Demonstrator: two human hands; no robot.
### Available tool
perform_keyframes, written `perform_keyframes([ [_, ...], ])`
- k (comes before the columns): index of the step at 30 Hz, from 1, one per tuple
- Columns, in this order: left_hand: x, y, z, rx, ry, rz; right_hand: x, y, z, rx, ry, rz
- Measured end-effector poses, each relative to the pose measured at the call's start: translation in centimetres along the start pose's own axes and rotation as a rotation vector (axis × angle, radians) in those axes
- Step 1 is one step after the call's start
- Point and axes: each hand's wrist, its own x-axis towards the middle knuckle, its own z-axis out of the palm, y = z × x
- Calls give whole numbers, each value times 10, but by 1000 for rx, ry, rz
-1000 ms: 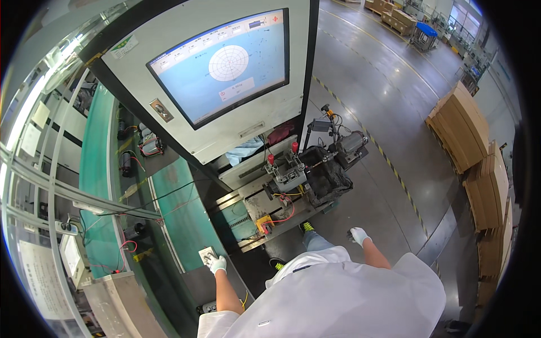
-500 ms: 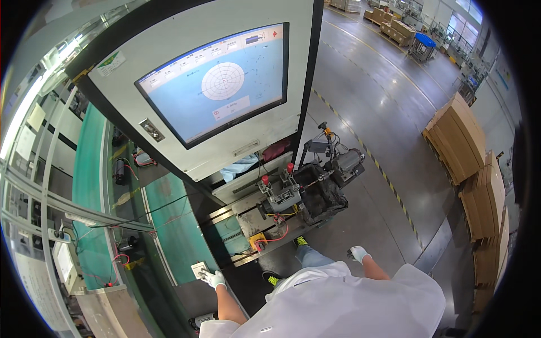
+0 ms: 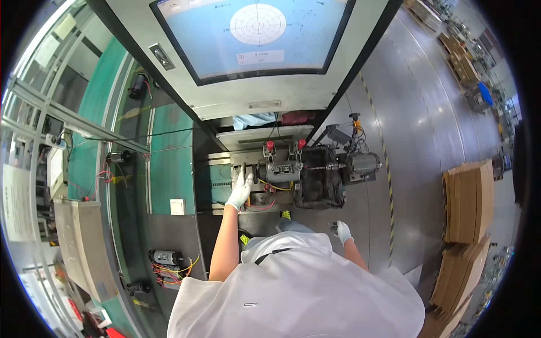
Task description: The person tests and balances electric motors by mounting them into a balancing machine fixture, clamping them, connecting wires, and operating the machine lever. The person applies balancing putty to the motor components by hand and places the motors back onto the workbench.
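Head view: a worker's gloved L hand [image 3: 241, 190] reaches over the test desk [image 3: 220, 175], fingers straight, next to the L end of a dark cylindrical motor [image 3: 283, 171]; contact can't be told. L grip looks released, palm flat. The motor sits toward the desk's R end, nearer its far edge, under two red-topped clamps [image 3: 270, 145], w/ yellow and red wires [image 3: 262, 208] running toward the near edge. R hand [image 3: 341, 231] hangs over the floor, just beyond the desk's near R corner, fingers loosely bent, grip apparently released. A black tray [image 3: 307, 194] adjoins the desk's R end. To the L, a white sq. block [image 3: 177, 207] lies at the green mat's [image 3: 172, 174] near R corner; nearer the worker, a 2nd motor [image 3: 166, 257] lies w/ wires. Behind the desk's far edge: a cabinet [image 3: 220, 96] w/ lit screen [image 3: 270, 48].
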Motion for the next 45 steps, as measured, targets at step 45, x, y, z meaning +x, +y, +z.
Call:
perform_keyframes([
  [45,57,61,6,-555,-173,-1016,263,-146,-222,882,394,-330],
])
